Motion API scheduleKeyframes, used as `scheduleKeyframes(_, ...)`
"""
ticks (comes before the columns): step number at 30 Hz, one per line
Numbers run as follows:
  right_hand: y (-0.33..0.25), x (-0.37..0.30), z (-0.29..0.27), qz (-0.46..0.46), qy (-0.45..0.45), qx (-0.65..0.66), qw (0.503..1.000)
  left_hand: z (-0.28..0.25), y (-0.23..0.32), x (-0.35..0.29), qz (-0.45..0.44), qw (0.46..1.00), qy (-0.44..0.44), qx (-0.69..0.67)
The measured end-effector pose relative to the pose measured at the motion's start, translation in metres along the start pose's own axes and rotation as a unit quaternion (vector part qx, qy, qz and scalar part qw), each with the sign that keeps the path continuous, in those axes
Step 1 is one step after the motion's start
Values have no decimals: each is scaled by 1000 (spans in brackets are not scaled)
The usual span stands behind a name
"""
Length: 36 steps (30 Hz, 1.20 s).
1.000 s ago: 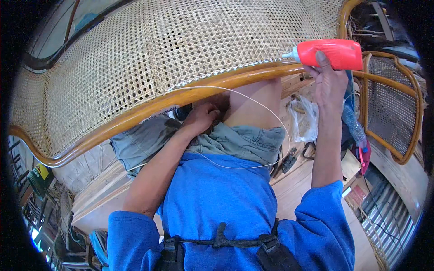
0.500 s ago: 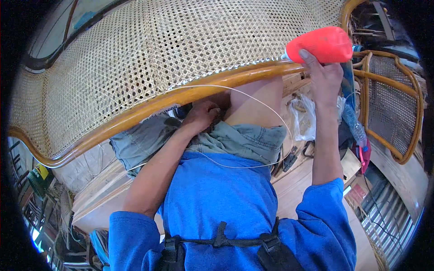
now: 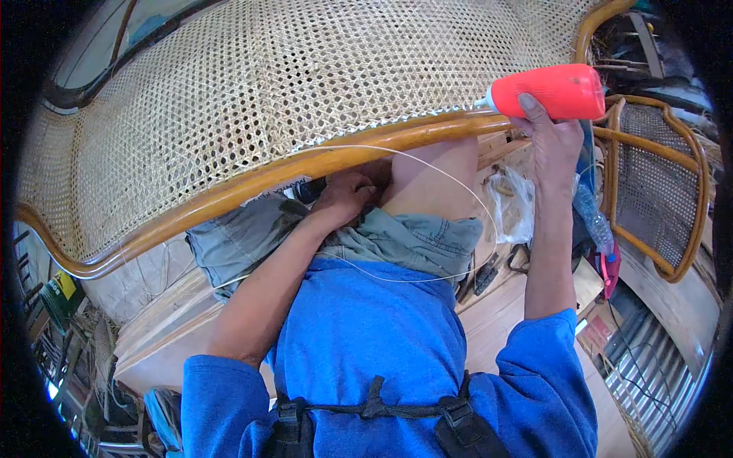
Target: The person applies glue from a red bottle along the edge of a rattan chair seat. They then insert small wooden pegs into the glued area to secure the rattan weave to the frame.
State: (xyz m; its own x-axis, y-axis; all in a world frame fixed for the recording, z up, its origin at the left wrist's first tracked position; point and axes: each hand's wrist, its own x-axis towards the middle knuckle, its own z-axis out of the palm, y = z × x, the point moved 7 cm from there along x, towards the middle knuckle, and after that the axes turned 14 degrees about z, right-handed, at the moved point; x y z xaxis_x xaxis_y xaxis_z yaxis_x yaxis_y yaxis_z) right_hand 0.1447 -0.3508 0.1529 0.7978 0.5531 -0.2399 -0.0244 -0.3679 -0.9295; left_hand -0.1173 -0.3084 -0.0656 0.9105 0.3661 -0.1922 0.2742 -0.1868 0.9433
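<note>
My right hand (image 3: 551, 136) is closed around a red squeeze bottle (image 3: 550, 90) tipped on its side. Its pale nozzle (image 3: 483, 102) points left, at the edge of a woven cane panel (image 3: 336, 72). White glue-like dabs (image 3: 412, 119) run along the groove between the cane and the curved brown wooden frame (image 3: 366, 145). Below the frame, my left hand (image 3: 345, 197) rests by my thigh with its fingers curled in; what they hold, if anything, is hidden. A thin pale cane strand (image 3: 458, 183) loops from the frame's edge down over my lap.
At right stands another framed cane panel (image 3: 658, 172). A clear plastic bag (image 3: 511, 204), a plastic bottle (image 3: 592, 210) and dark tools (image 3: 486, 273) lie near my right forearm. Wooden boards (image 3: 164, 324) lie under me, and corrugated metal sheet (image 3: 645, 366) is at lower right.
The red bottle and my right hand have shifted slightly down and right in view, and the bottle lies more level. The cane panel has shifted a little in view. My left hand stays by my thigh.
</note>
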Motion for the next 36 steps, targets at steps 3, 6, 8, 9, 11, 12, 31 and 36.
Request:
scheduleKeyframes(3,1,-2,4,3,-14,-2,1000,-3,8,-1,-18,1000,12,-15)
scheduleKeyframes(6,0,-5,9,-11,-1,-32,999,-4,9,1,-8,1000,0,-14)
scheduleKeyframes(8,-1,-5,10,-20,9,-84,996,-4,9,1,1,1000,-1,3)
scheduleKeyframes(9,-2,-5,11,-22,10,-119,993,-8,15,0,1,1000,4,15)
scheduleKeyframes(11,-9,-11,13,-78,24,-198,977,-7,15,-1,-7,1000,7,13)
scheduleKeyframes(12,-16,-19,17,-134,35,-241,961,-6,12,-2,-14,1000,5,-1)
scheduleKeyframes(31,4,7,-9,-24,12,-38,999,-3,5,-5,-81,997,7,5)
scheduleKeyframes(36,2,9,-9,-18,37,-94,995,-3,5,-1,-52,998,-29,19)
